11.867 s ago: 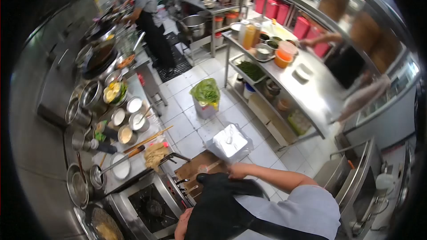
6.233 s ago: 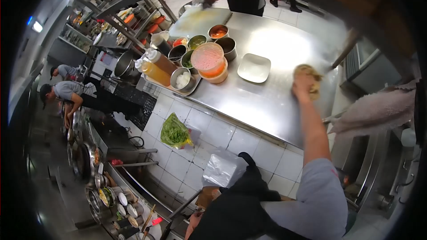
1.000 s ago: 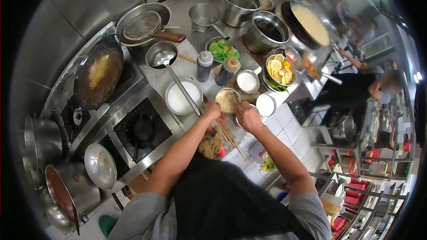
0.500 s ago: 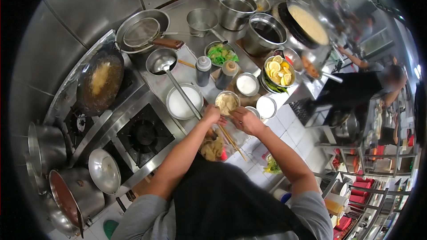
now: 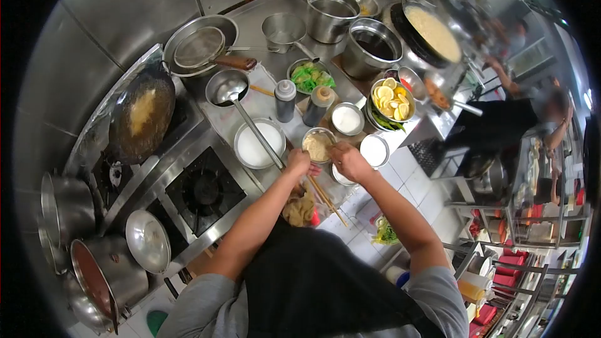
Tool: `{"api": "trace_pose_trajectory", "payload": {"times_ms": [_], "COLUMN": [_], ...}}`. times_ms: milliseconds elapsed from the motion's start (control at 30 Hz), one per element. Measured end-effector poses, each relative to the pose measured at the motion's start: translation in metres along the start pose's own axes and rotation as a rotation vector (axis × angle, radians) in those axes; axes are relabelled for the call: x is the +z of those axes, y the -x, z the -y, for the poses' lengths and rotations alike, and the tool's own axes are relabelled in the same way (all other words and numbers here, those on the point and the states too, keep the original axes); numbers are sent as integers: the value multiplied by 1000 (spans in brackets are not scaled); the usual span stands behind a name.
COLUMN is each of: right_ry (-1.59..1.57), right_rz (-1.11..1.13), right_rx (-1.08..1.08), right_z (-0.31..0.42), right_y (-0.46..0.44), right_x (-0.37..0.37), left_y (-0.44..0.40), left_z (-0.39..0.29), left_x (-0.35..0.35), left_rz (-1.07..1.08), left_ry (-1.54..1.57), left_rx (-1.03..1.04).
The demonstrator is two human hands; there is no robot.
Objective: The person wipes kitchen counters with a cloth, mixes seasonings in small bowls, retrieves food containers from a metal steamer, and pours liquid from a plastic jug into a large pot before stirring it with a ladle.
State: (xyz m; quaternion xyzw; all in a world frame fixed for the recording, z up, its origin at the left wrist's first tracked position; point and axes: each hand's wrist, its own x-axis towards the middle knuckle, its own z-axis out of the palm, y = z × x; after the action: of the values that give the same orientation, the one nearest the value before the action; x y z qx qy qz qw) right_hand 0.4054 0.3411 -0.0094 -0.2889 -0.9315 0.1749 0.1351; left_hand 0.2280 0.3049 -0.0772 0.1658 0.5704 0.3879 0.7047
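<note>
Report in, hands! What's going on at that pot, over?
Left hand beside ladle handle. Right hand at rim of beige-filled pot. Grips unclear. Chopsticks close by left hand, over.

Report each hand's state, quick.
Left hand: fingers curled beside the ladle handle; grip cannot be told.
Right hand: fingers bunched at the rim of the beige-filled container; cannot tell if holding anything.
</note>
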Motion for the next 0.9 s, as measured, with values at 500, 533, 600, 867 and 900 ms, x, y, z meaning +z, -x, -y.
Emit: {"api": "trace_pose_trajectory", "payload": {"times_ms": [500,533,600,867,900], "right_ry": [-249,-185,-165,-191,-161], "right_rz": [-182,-194,-183,-82,-86], "right_rx": [62,54,61,-31,10], "right_z": [15,12,10,12,11], "right_y": [2,1,-2,-5,-7], "right_x": [3,0,0,13,6], "left_y": [-2,3,4,-5,-1], "left_z": [29,25,17,15,13], "left_x": [11,8,2,-6,-5], "left_rz": [98,20,-52,-19,-17], "left_ry": [396,282,139,45,44], "left_rx": [-237,-200,-149,-41,-45]}}
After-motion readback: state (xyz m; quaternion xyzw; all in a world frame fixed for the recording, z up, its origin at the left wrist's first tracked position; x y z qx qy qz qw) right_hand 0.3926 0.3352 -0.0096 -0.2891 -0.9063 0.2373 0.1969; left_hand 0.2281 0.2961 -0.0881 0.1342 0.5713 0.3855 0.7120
